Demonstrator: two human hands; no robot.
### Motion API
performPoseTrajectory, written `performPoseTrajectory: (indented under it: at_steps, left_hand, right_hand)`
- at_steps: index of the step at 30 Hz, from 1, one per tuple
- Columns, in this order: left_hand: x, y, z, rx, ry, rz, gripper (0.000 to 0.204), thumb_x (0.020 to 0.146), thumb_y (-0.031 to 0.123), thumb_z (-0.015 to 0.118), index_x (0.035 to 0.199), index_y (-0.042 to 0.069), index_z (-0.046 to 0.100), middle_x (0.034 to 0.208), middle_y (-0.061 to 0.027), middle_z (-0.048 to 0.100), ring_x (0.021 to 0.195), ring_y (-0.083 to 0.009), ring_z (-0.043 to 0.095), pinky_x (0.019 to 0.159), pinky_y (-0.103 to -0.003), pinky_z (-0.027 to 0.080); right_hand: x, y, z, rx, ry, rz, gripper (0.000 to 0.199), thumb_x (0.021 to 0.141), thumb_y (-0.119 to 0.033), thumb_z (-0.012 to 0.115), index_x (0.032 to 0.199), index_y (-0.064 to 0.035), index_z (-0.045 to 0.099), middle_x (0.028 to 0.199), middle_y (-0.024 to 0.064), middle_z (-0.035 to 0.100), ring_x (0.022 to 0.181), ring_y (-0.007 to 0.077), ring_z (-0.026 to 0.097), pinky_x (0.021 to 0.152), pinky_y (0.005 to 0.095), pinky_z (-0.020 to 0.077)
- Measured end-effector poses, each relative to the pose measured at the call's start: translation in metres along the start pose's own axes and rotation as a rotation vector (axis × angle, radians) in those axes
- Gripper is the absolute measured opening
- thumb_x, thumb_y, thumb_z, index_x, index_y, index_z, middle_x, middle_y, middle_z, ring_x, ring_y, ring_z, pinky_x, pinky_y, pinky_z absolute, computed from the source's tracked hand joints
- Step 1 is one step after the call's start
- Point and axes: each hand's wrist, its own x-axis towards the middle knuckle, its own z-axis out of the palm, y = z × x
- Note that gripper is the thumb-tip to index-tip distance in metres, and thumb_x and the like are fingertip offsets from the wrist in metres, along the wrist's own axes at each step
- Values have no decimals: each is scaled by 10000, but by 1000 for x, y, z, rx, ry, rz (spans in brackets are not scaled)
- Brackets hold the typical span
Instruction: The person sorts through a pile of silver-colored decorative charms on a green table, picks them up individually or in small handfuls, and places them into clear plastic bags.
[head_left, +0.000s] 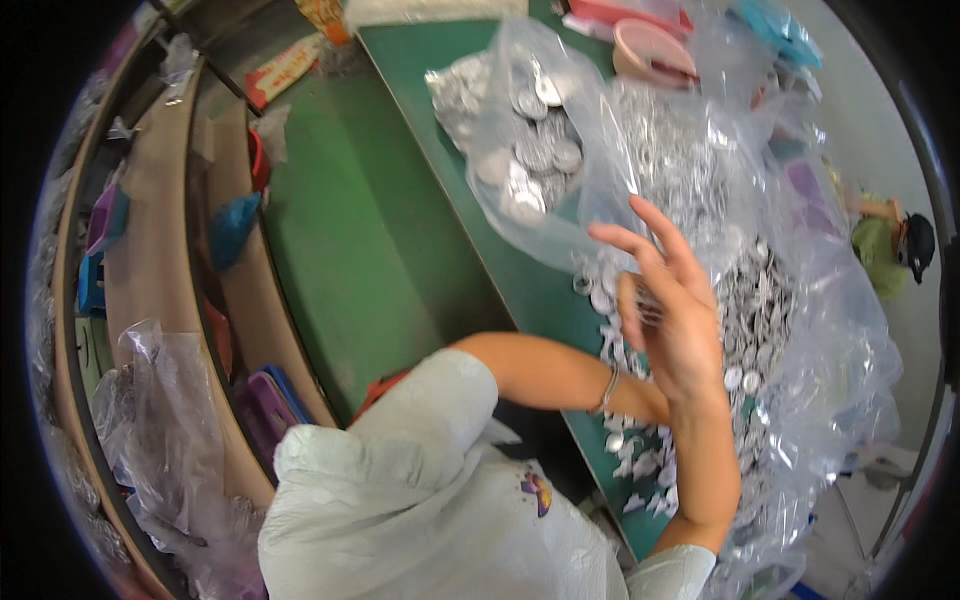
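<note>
Green tabletop [440, 150] runs from the upper middle of the view down toward the lower right, with a green floor to its left and curved wooden shelving [150, 260] beyond that, holding purple, blue and red items and a crumpled clear plastic bag [150, 440] at the lower left.

On the table lie two large clear plastic bags. The upper clear plastic bag of round silver metal discs [530, 140] sits near the table's far end, its discs heaped inside. The larger clear plastic bag of small silver metal parts [780, 300] spreads along the right side, open, with its contents spilling toward the table edge. Loose small silver metal pieces [640, 460] lie scattered on the green surface below it, near the person's arms.

The right hand [675, 320] is raised just above the heap at the mouth of the larger bag, fingers spread wide and loosely curled; nothing is clearly pinched in it, though a few thin silver pieces show just behind the fingers. The left hand is hidden behind the right forearm, with only the left forearm and a thin silver bracelet [606, 390] on the wrist showing, so its grip cannot be told.

A pink round plastic container [650, 50] stands at the table's far end. Another person in a green top and dark cap [895, 245] is at the far right.
</note>
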Motion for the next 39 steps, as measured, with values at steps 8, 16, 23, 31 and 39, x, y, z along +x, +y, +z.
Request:
performPoseTrajectory:
  at_steps: [8,16,23,31,39]
  left_hand:
    - [23,-25,1,-382,46,4,129,742,141,596,726,17,630,617,-91,618,553,-197,597,511,-326,464]
    - [28,2,-41,-860,-148,-459,184,847,168,553,960,35,613,719,-42,590,464,-32,363,407,-182,284]
    - [29,5,-52,-881,-239,-459,233,850,146,555,1051,29,573,777,-34,561,525,-42,371,424,-173,279]
    - [32,6,-50,-1090,-130,-658,252,878,215,540,1062,47,575,839,-32,541,630,-62,426,514,-177,349]
    - [29,8,-51,-1148,-119,-633,212,846,146,566,1028,43,531,869,-40,564,702,-90,501,555,-227,420]
  right_hand:
    - [-144,45,-114,1019,510,-116,395,895,-191,450,1216,27,371,1055,139,467,861,192,478,661,289,404]
    - [-203,89,-136,986,667,-209,523,730,-18,492,1237,22,369,1101,152,475,1010,263,463,892,367,378]
    - [-189,110,-160,-1031,950,-152,290,772,-150,632,1031,-41,563,884,71,557,605,259,557,560,368,445]
    - [-177,128,-159,-1239,1024,-136,175,724,-91,669,856,-17,580,731,117,595,595,264,564,543,332,429]
    - [-232,102,-181,-1236,1124,68,167,725,-41,655,870,9,589,821,114,602,728,234,579,660,297,445]
